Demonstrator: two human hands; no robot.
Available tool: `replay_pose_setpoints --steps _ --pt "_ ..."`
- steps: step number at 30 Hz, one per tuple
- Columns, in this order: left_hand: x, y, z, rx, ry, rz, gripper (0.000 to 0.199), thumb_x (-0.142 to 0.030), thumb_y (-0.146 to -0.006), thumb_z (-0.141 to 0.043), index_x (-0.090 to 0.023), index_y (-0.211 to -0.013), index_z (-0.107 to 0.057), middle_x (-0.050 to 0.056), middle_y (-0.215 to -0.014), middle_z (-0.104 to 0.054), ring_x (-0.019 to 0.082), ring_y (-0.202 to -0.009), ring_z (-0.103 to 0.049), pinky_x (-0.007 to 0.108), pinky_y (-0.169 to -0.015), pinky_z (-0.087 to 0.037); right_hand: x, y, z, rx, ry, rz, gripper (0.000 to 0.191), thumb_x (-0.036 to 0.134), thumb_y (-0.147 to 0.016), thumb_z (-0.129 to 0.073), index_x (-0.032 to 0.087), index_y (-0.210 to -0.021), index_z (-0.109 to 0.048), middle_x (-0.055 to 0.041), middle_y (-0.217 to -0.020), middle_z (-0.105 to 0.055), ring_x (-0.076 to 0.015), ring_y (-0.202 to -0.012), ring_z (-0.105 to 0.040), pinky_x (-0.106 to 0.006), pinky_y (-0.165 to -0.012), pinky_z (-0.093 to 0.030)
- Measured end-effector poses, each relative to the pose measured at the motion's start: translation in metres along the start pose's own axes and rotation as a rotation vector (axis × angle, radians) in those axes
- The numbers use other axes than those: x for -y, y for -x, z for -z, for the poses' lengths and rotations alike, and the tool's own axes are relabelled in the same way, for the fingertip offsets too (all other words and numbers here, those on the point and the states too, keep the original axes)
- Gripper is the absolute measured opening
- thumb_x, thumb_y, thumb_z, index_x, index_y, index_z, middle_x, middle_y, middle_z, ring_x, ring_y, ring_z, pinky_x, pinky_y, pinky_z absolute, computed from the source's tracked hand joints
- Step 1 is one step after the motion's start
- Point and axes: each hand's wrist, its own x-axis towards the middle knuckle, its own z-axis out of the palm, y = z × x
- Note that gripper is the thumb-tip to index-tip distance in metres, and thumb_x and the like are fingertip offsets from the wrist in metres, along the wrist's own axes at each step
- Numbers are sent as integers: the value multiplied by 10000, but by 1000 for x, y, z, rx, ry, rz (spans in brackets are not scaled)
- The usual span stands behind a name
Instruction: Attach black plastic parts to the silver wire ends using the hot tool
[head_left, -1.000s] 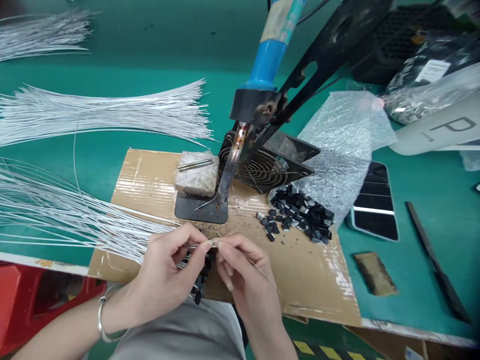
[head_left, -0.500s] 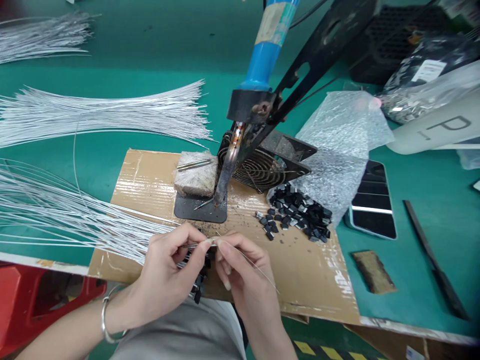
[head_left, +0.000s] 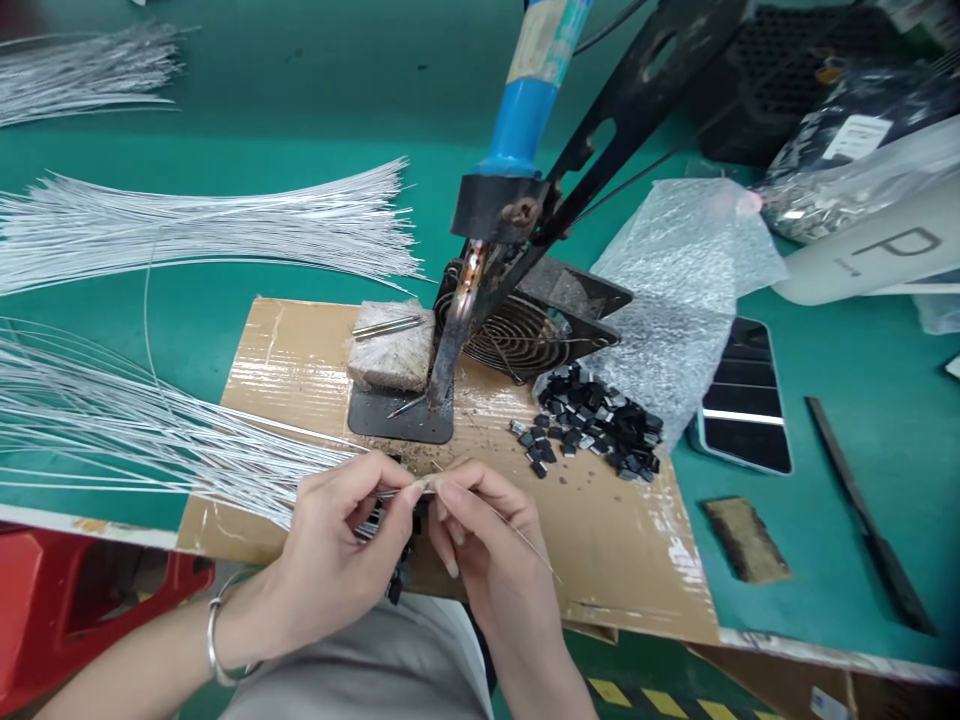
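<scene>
My left hand [head_left: 341,550] is closed in a pinch over the front of the cardboard, fingertips on what looks like a wire end. Against it, my right hand [head_left: 506,550] is also pinched shut, with a thin wire [head_left: 529,545] slanting across its fingers. The exact spot between the fingertips is too small to make out. A loose bundle of white wires [head_left: 225,455] runs in from the left to beneath my left hand. Black connectors [head_left: 396,580] hang below the hands, partly hidden. Just beyond stands a soldering iron [head_left: 450,360], its tip pointing down at a dark pad [head_left: 375,420].
Behind the iron sits a small fan [head_left: 517,335]. Black connector pieces [head_left: 600,425] spill from bubble wrap [head_left: 675,280]. A phone [head_left: 746,400], a brown sponge [head_left: 746,540] and a dark file-like tool [head_left: 862,510] lie right. More wires [head_left: 225,225] lie at left.
The hands keep the same pinch with almost no movement. The whole view has shifted very slightly.
</scene>
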Motion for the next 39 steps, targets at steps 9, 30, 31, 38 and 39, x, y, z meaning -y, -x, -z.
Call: replay_pose_setpoints --steps 9,30,31,38,39 --pt "2 1 -3 -13 31 44 240 -257 -1054 -558 -192 -849 -665 -37 -632 -532 100 -530 -388 233 -486 -308 0 0 -1 -1 -28 2 229 354 -771 -900 200 -648 -783 51 -518 -518 -50 -407 -399 -165 -375 -311" --pt "-2 -9 -6 -66 262 158 256 -322 -1026 -617 -177 -820 -665 -37 -618 -532 96 -533 -390 214 -484 -315 -1 2 3 -64 90 110 256 492 -862 -845 247 -926 -884 5 -676 -652 -61 -448 -555 -159 -396 -415" --pt "-2 -9 -5 -67 272 162 256 -326 -1024 -624 -177 -819 -663 -40 -618 -524 95 -533 -386 212 -483 -315 -1 3 4 -67 125 136 247 485 -876 -835 250 -934 -884 3 -695 -659 -63 -459 -572 -160 -408 -434" --pt "-1 -6 -1 -66 225 111 249 -331 -1037 -611 -180 -846 -664 -25 -620 -569 99 -512 -423 217 -469 -334 -4 5 2 -54 228 237 40 285 -874 -843 284 -879 -883 2 -761 -714 -49 -472 -596 -141 -447 -500" --pt "-1 -5 -1 -64 205 94 244 -322 -1041 -606 -180 -853 -668 -19 -627 -586 101 -513 -437 219 -470 -340 -4 5 1 -61 228 241 38 274 -869 -845 279 -865 -882 2 -752 -713 -49 -471 -596 -137 -443 -498"
